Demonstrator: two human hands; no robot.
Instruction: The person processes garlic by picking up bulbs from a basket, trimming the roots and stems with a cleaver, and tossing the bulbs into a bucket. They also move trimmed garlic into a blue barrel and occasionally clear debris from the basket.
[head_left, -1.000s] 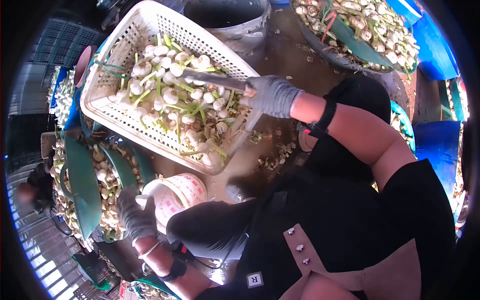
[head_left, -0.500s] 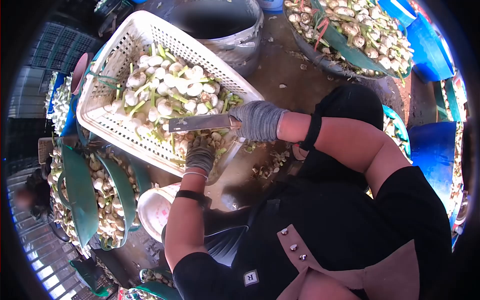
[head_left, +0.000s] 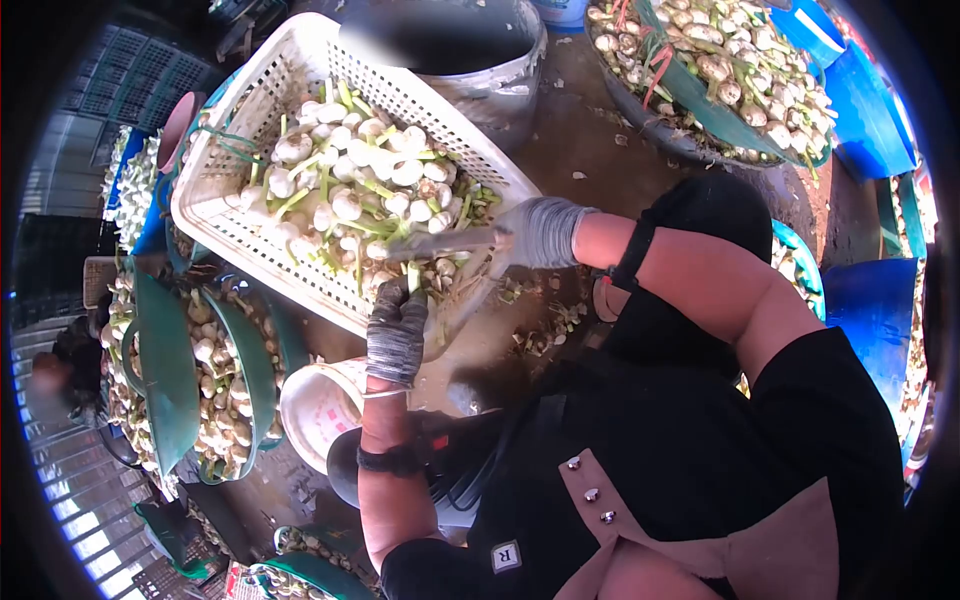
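Note:
My right hand [head_left: 545, 232], in a grey knit glove, is wrapped round the handle of a knife [head_left: 450, 243]. Its broad blade, smeared by motion, points left over the near end of a white plastic basket [head_left: 225, 215]. Close below the blade, my gloved left hand [head_left: 396, 335] is closed on a garlic bulb, whose pale green stem [head_left: 413, 277] sticks up between thumb and fingers; the bulb itself is mostly hidden. Inside the basket lies a heap of white garlic bulbs [head_left: 345, 203] with short green stems.
A large dark bucket [head_left: 500, 100] stands behind the basket. At upper right is a wide tub [head_left: 650, 125] heaped with garlic. Green bags of garlic [head_left: 165, 370] stand at left, near a white bucket [head_left: 300, 410]. Blue barrels [head_left: 870, 120] line the right side; scraps litter the wet floor.
My left hand has turned and drawn back slightly from the heap, and a green stem now shows in its fingers. The knife has shifted right and its blade is now blurred.

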